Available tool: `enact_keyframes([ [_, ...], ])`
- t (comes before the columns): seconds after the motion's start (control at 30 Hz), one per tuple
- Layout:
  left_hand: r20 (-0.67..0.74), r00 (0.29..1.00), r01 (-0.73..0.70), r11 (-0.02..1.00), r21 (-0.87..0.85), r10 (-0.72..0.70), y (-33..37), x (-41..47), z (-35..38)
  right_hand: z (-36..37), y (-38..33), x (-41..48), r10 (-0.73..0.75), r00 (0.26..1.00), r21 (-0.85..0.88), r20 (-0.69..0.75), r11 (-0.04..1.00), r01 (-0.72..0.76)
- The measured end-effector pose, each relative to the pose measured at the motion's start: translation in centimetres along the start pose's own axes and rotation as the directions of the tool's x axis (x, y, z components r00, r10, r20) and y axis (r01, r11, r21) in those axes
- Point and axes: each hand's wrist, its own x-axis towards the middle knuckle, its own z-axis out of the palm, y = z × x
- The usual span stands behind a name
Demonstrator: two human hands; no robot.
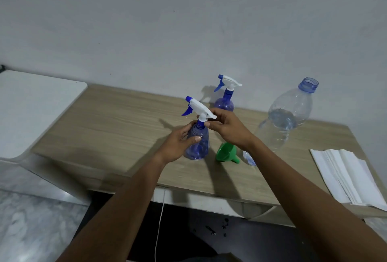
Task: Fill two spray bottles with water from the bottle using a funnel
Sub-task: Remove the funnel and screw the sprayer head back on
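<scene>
- Table, one: wooden top, bears everything listed.
- Water bottle, one: uncapped, part full, at the right.
- Paper stack, one: right edge.
- Spray bottles, two: far spray bottle stands capped by the wall; near spray bottle is wrapped by the left hand.
- Right hand: fingertips pinch the near bottle's spray head; judged a twisting step, off or on unclear.
- Funnel, one: green, lying on its side just beside the near bottle; needed next if the head is coming off.

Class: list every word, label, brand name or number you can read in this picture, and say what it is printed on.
None can be read. The two spray bottles, the water bottle and the funnel show no label; the stacked papers look blank.
</scene>
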Motion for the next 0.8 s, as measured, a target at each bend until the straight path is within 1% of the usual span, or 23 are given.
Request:
enact_keyframes([
  [0.17, -0.006, 1.000, 0.000, 1.000, 0.016, 0.001, 0.0, 0.0, 0.0, -0.1, 0.3, 0.2, -0.004, 1.000, -0.009, 0.013, 1.000, 0.004],
  [0.3, 0.004, 1.000, -0.009, 1.000, 0.010, 0.009, -0.1, 0.1, 0.0, -0.3, 0.5, 0.5, -0.010, 1.000, -0.057, 0.021, 0.998, 0.011],
  [0.43, 0.003, 1.000, -0.015, 1.000, 0.012, 0.015, -0.6, 0.3, -0.3, -0.4, 0.1, 0.9, -0.051, 0.994, -0.137, 0.100, 0.988, 0.065],
  [0.67, 0.010, 1.000, -0.012, 1.000, 0.019, 0.012, -0.8, 0.5, -0.4, -1.3, 0.0, 1.6, -0.043, 0.979, -0.224, 0.198, 0.970, 0.088],
  [0.8, 0.006, 1.000, -0.002, 1.000, 0.026, 0.002, -1.0, 0.5, -0.5, -1.2, 0.4, 1.8, -0.041, 0.977, -0.239, 0.207, 0.967, 0.091],
])
